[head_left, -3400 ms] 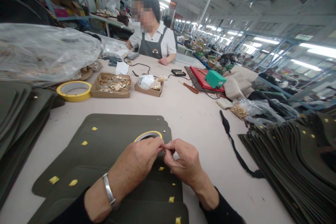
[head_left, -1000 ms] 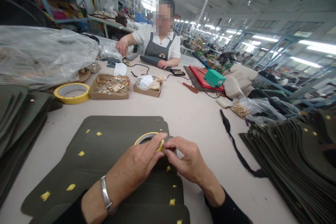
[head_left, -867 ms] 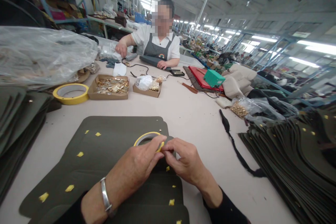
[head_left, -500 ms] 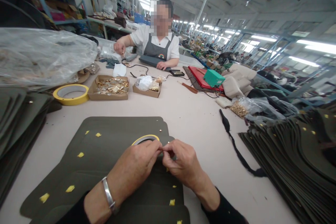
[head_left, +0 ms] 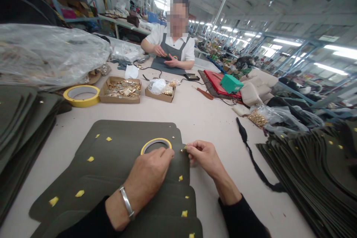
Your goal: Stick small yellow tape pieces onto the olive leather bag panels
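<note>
My left hand (head_left: 150, 171), with a silver bracelet at the wrist, is closed on a roll of yellow tape (head_left: 156, 140) over the dark olive panels (head_left: 125, 134). Small yellow tape pieces (head_left: 90, 159) dot these overlapping panels. At their right edge, my right hand (head_left: 205, 156) pinches a small piece of yellow tape (head_left: 185, 147), next to a small shiny metal stud (head_left: 182, 150). The fingertips of both hands are apart from each other.
Beyond the panels stand a larger yellow tape roll (head_left: 81, 96), a box of gold metal parts (head_left: 119, 99) and a smaller box (head_left: 160, 96). Stacked dark panels flank both sides (head_left: 304, 171). A black strap (head_left: 252, 160) lies at right. A co-worker (head_left: 178, 50) sits opposite.
My hands have come apart; the right has moved right and slightly up to the panel edge with the tape piece. The co-worker's hands have come together.
</note>
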